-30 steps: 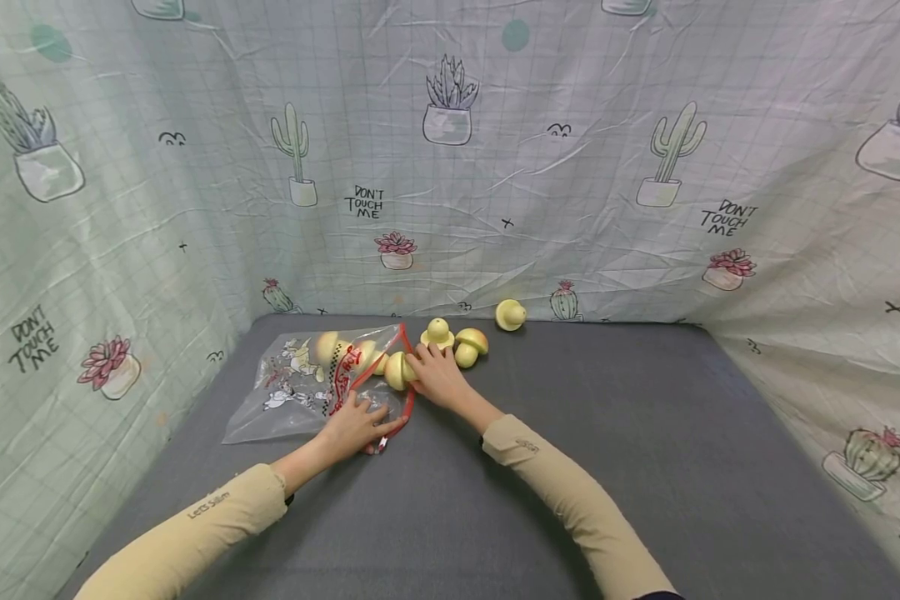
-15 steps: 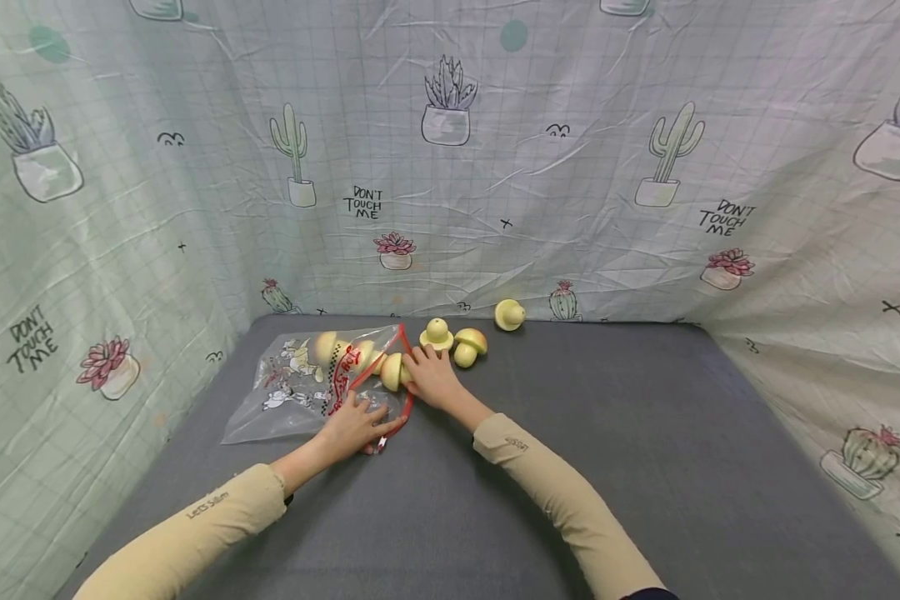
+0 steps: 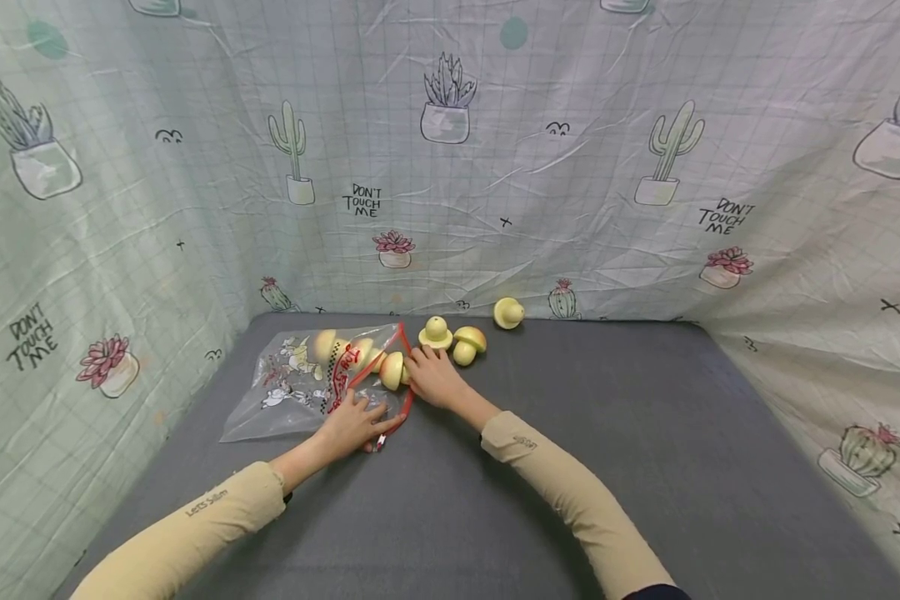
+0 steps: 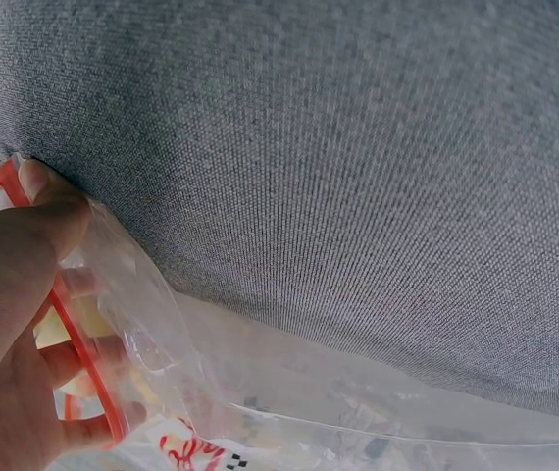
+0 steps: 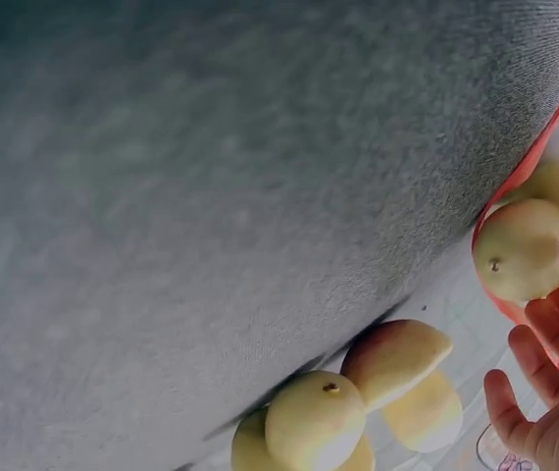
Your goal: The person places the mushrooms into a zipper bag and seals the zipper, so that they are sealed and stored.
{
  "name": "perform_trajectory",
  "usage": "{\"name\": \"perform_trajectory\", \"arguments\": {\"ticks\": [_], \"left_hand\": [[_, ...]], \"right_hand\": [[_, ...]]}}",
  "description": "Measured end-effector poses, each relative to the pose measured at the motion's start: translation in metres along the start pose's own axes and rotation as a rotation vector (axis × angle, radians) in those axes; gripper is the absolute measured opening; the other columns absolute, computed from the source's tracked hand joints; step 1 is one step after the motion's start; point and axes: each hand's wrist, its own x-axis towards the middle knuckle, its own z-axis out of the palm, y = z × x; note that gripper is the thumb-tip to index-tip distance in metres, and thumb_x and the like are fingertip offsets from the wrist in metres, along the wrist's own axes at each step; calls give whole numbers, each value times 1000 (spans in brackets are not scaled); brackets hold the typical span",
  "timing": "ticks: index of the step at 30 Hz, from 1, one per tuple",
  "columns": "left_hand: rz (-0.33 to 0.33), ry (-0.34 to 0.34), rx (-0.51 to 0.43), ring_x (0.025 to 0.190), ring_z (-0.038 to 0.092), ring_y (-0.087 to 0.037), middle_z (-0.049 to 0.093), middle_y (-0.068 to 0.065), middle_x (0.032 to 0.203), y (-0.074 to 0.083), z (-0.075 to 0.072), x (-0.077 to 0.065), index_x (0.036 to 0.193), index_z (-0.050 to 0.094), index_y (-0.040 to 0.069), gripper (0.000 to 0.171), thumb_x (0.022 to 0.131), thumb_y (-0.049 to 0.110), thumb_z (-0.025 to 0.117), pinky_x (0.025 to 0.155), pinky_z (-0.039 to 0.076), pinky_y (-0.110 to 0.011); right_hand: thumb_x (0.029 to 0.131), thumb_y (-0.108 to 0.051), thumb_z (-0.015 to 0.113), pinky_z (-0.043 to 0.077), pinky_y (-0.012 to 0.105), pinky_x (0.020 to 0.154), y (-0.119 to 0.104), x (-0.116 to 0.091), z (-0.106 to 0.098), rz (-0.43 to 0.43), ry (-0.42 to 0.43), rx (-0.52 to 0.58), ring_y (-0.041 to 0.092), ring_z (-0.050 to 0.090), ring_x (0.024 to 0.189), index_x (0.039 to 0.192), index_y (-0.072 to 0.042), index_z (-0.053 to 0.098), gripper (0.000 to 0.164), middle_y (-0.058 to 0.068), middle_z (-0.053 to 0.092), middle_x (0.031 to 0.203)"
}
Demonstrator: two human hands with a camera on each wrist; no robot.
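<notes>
A clear zip bag (image 3: pixel 270 421) with red print lies at the table's left back, several yellow toy mushrooms inside. My left hand (image 3: pixel 351 427) pinches the lower part of its red-edged mouth; in the left wrist view the thumb (image 4: pixel 49 191) lies over the red zip (image 4: pixel 85 353), with fingers behind the plastic. At the mouth, a toy mushroom (image 3: pixel 392 371) lies with its stem toward my right hand (image 3: pixel 437 379). The right fingers (image 5: pixel 534 363) are spread and nearly straight, and the thumb reaches over that mushroom's side (image 5: pixel 525 250). Whether they grip it is partly hidden.
Behind my right hand stands an upturned toy mushroom (image 3: pixel 436 333), beside a cap-up one (image 3: pixel 468 345). Another mushroom (image 3: pixel 508 313) lies farther right, against the cactus-print curtain (image 3: pixel 607 233). Grey cloth covers the table (image 3: pixel 607 417).
The mushroom at the bag's mouth has shifted slightly left, and its stem now shows beside my right fingers. My left hand and the bag have stayed almost still.
</notes>
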Motion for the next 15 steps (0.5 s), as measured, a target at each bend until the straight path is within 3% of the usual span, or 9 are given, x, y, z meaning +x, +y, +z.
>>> {"name": "perform_trajectory", "arguments": {"ticks": [7, 15], "left_hand": [[6, 36, 11, 85, 58, -20, 57, 7, 115, 0, 0, 0, 129, 43, 38, 68, 65, 57, 53, 76, 42, -44], [4, 0, 14, 86, 58, -20, 56, 7, 116, -1, -4, 0, 130, 41, 39, 67, 67, 58, 51, 76, 42, -43]], "right_hand": [[88, -27, 51, 43, 32, 72, 5, -7, -4, -44, -37, 46, 17, 49, 92, 115, -15, 54, 30, 0, 57, 104], [87, -22, 53, 44, 32, 70, 10, -15, -8, -116, -106, 114, 19, 49, 98, 121, -18, 53, 35, 2, 54, 122]]}}
